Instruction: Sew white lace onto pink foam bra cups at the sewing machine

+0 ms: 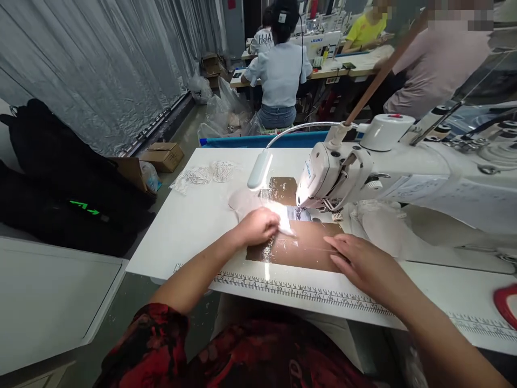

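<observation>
Presently, left hand [258,225] has fingers curled together, pinching the cloth [286,221]; its bright end juts out right of the grip. Brown sheet [302,253] runs from beneath that grip to the right hand [355,257], fingers parted, holding nothing I can make out; contact unclear. Beyond the left grip: lamp [259,170], overhead; machine [319,170], rightward; lace [212,172], leftward. Ruler [278,288] lies nearer the body.
</observation>
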`<state>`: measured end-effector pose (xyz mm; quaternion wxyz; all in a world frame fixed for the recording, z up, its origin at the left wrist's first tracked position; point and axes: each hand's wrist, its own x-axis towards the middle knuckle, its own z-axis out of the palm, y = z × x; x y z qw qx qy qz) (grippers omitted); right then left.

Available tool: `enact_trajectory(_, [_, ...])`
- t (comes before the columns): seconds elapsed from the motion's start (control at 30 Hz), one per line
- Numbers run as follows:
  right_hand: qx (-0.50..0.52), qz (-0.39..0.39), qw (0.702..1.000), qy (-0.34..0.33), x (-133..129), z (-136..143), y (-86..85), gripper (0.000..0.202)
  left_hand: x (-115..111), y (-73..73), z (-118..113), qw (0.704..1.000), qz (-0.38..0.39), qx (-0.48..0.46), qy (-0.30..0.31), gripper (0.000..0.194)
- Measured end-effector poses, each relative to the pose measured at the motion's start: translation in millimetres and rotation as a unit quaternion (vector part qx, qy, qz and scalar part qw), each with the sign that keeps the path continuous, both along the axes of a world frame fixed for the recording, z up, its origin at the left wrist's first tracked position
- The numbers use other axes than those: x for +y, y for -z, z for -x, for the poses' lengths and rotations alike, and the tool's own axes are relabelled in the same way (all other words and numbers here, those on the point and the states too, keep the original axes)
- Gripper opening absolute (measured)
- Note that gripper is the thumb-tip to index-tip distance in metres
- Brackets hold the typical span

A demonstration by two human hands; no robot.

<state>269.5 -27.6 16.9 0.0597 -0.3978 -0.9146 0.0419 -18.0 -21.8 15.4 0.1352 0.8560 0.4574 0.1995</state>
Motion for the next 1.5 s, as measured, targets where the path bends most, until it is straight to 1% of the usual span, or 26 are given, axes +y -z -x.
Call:
enact_trajectory(0.07, [-0.020, -0.017, 1.000, 0.003, -6.4, -20.9, 3.7, 0.030, -20.5, -9.2, -3.9, 0.992, 0.055, -0.020, 0.116, 0.013])
enact_trajectory(0.1, [-0.027, -0.025, 0.999, 0.004, -9.3, -29.4, 6.9, 0.030, -29.0, -12.9, -5.9, 0.984, 0.082, -0.035, 0.156, 0.019])
enact_trajectory(0.13, [-0.031, -0.034, 0.999, 0.005, -11.9, -36.1, 10.4, 0.030, -35.1, -15.7, -7.4, 0.979, 0.102, -0.054, 0.171, 0.028])
enact_trajectory(0.17, [-0.033, -0.042, 0.999, 0.008, -14.0, -41.1, 14.0, 0.032, -38.2, -17.7, -8.2, 0.978, 0.112, -0.075, 0.156, 0.036])
enact_trajectory(0.2, [-0.034, -0.049, 0.998, 0.010, -15.5, -44.6, 17.2, 0.033, -38.3, -18.9, -8.4, 0.981, 0.114, -0.097, 0.126, 0.041])
enact_trajectory(0.27, [-0.033, -0.054, 0.998, 0.006, -16.9, -48.6, 22.0, 0.034, -30.4, -19.5, -7.2, 0.984, 0.110, -0.128, 0.051, 0.046])
enact_trajectory(0.33, [-0.025, -0.051, 0.998, 0.001, -16.5, -51.1, 24.9, 0.037, -16.2, -19.1, -5.5, 0.986, 0.114, -0.124, -0.007, 0.054])
enact_trajectory(0.43, [-0.007, -0.051, 0.999, 0.009, -15.3, -55.9, 27.3, 0.039, 2.8, -18.1, -4.3, 0.979, 0.173, -0.092, -0.061, 0.065])
enact_trajectory(0.47, [0.003, -0.058, 0.998, 0.013, -15.2, -58.1, 27.8, 0.037, 6.6, -17.4, -4.2, 0.972, 0.201, -0.095, -0.074, 0.064])
enact_trajectory(0.53, [0.037, -0.088, 0.995, 0.014, -16.0, -63.0, 28.6, 0.031, 9.7, -14.5, -4.1, 0.952, 0.265, -0.130, -0.083, 0.052])
enact_trajectory(0.6, [0.076, -0.122, 0.990, 0.008, -18.2, -67.4, 28.5, 0.029, 8.6, -9.9, -3.6, 0.923, 0.323, -0.194, -0.074, 0.036])
enact_trajectory(0.63, [0.089, -0.132, 0.987, 0.008, -19.7, -68.7, 27.8, 0.029, 7.3, -7.3, -3.3, 0.907, 0.348, -0.229, -0.068, 0.032])
enact_trajectory(0.7, [0.110, -0.136, 0.984, 0.027, -23.1, -67.5, 24.9, 0.028, 4.6, -2.7, -3.1, 0.873, 0.386, -0.292, -0.064, 0.030])
enact_trajectory(0.77, [0.137, -0.101, 0.984, 0.058, -25.6, -59.1, 19.4, 0.029, 2.6, 0.0, -3.9, 0.846, 0.413, -0.331, -0.064, 0.031])
enact_trajectory(0.83, [0.176, -0.033, 0.981, 0.076, -25.1, -42.6, 11.6, 0.033, 1.2, 0.8, -5.5, 0.826, 0.437, -0.350, -0.064, 0.031])
enact_trajectory(0.93, [0.212, 0.080, 0.972, 0.053, -16.4, -9.6, -0.4, 0.039, -0.5, -0.1, -7.7, 0.807, 0.462, -0.364, -0.059, 0.033])
enact_trajectory(1.03, [0.237, 0.182, 0.954, 0.028, 0.2, 18.8, -7.5, 0.041, -2.5, -0.7, -8.1, 0.800, 0.468, -0.373, -0.039, 0.035])
enact_trajectory(1.13, [0.264, 0.263, 0.928, 0.014, 16.4, 33.6, -8.4, 0.041, -3.9, -0.3, -7.9, 0.807, 0.455, -0.377, -0.011, 0.036])
enact_trajectory(1.23, [0.287, 0.317, 0.904, 0.021, 25.1, 38.0, -6.6, 0.041, -4.2, 0.3, -8.4, 0.808, 0.450, -0.381, 0.011, 0.037])
enact_trajectory(1.33, [0.310, 0.354, 0.882, 0.018, 26.7, 39.2, -4.4, 0.040, -4.1, 0.3, -9.8, 0.800, 0.462, -0.383, 0.011, 0.038])
enact_trajectory(1.4, [0.321, 0.365, 0.874, 0.013, 26.1, 40.4, -3.0, 0.038, -4.0, 0.4, -11.1, 0.797, 0.468, -0.382, 0.004, 0.038])
enact_trajectory(1.5, [0.325, 0.365, 0.873, 0.007, 24.8, 43.3, -0.9, 0.036, -3.7, 1.1, -13.0, 0.796, 0.475, -0.376, -0.002, 0.038])
